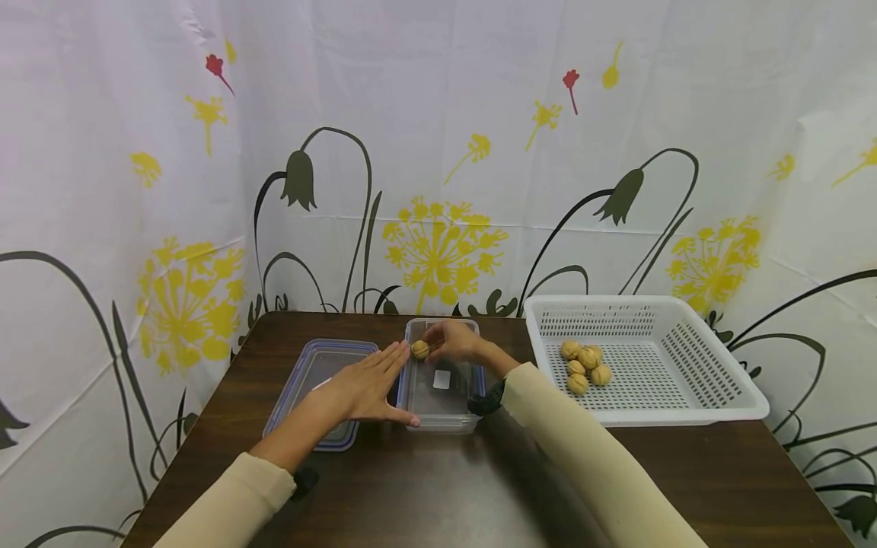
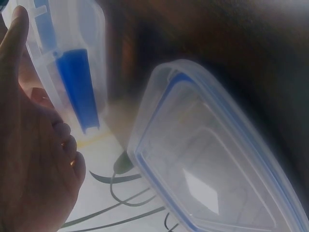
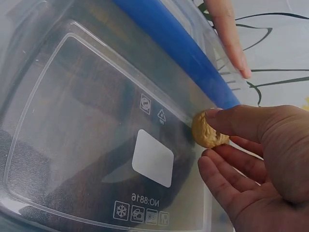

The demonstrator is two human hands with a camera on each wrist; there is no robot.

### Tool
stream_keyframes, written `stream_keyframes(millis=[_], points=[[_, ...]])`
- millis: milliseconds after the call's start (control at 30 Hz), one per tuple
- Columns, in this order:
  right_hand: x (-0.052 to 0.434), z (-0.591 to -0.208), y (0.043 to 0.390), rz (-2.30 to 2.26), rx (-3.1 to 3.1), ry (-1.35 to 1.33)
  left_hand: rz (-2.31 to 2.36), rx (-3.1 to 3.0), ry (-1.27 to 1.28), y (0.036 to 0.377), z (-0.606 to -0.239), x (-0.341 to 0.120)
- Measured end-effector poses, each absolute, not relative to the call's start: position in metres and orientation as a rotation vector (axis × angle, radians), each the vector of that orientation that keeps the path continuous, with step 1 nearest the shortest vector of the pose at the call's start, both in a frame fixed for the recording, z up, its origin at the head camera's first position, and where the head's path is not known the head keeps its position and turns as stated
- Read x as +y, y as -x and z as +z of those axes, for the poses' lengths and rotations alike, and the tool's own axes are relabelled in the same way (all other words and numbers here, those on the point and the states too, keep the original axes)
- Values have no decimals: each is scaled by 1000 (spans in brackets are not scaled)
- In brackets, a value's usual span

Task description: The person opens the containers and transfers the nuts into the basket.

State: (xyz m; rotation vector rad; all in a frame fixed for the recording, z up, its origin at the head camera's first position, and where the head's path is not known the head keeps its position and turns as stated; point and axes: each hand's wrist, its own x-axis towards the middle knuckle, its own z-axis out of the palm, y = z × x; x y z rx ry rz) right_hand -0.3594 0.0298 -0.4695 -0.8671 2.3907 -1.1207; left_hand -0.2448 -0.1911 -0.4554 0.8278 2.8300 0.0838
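Observation:
Between thumb and fingers, my right hand (image 1: 455, 342) pinches a walnut (image 1: 420, 350) inside the clear plastic food container (image 1: 438, 423), at its far left corner. In the right wrist view, the walnut (image 3: 208, 131) sits low beside the container's wall, with a white sticker (image 3: 153, 158) on the bottom nearby. My left hand (image 1: 370, 385) lies along the container's left side, fingers straight and thumb spread toward the near side. A blue clip flap (image 2: 79, 89) on that side shows in the left wrist view.
Left of the container, a clear lid with a blue seal (image 1: 317, 367) lies on the dark wooden table (image 1: 411, 495). A white perforated basket (image 1: 685, 415) stands at the right with several walnuts (image 1: 588, 356) toward its left end. Behind the table hangs a flower-printed curtain (image 1: 438, 114).

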Motion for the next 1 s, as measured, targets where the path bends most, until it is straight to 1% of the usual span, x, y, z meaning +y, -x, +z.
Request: stream_keyframes(millis=[233,433,733,1000], points=[[28,-475,359,-1017,2400,916,129,2826,-853,241,-449,-189],[25,-477,358,-943,2439,960,122,2826,-848,242,-451,-190],[23,-474,355,-919,2481,947,88,2841,-842,248,-458,-193],[23,-474,352,-875,2493,952,100,2836,-827,245,-456,-192]])
